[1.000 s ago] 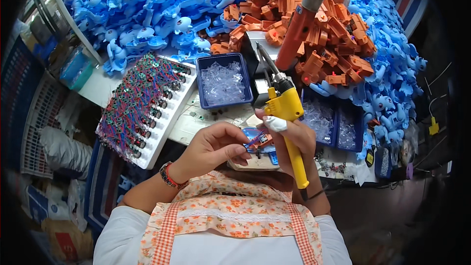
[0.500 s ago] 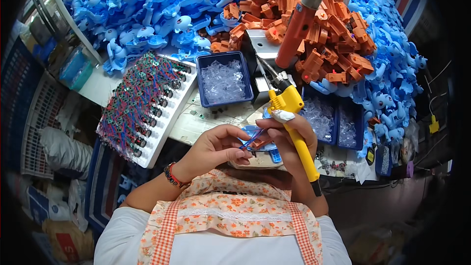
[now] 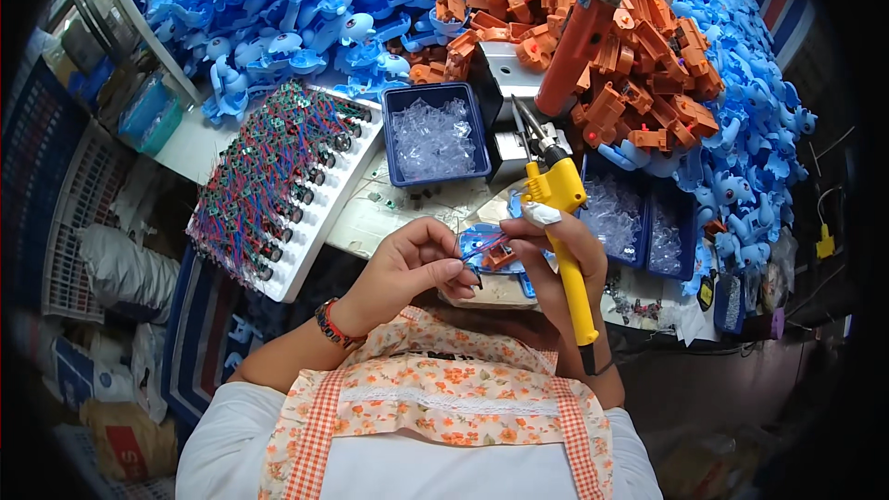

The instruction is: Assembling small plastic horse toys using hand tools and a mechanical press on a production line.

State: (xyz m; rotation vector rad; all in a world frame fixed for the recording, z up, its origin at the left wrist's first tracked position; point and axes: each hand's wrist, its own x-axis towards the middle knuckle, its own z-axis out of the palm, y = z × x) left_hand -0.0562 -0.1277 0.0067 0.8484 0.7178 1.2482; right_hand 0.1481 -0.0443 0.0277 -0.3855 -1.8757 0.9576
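Head view: the left hand (image 3: pixel 412 264) has its thumb and fingers pinched on some thin wires (image 3: pixel 483 243), red and blue-purple strands stretched over to the right fingertips. The right hand (image 3: pixel 569 245) is wrapped round a soldering gun (image 3: pixel 558 185), bright yellow, chunky body, straight handle, black cord end, with its slim metal tips pointing away from the person. Can't tell if those tips touch the metal box (image 3: pixel 509 65) behind. Right under the wires sits a glossy light-blue shell (image 3: pixel 474 233) with an orange piece (image 3: pixel 501 259) in it, partly hidden by fingers, on the near edge of the worktop (image 3: pixel 370 222).
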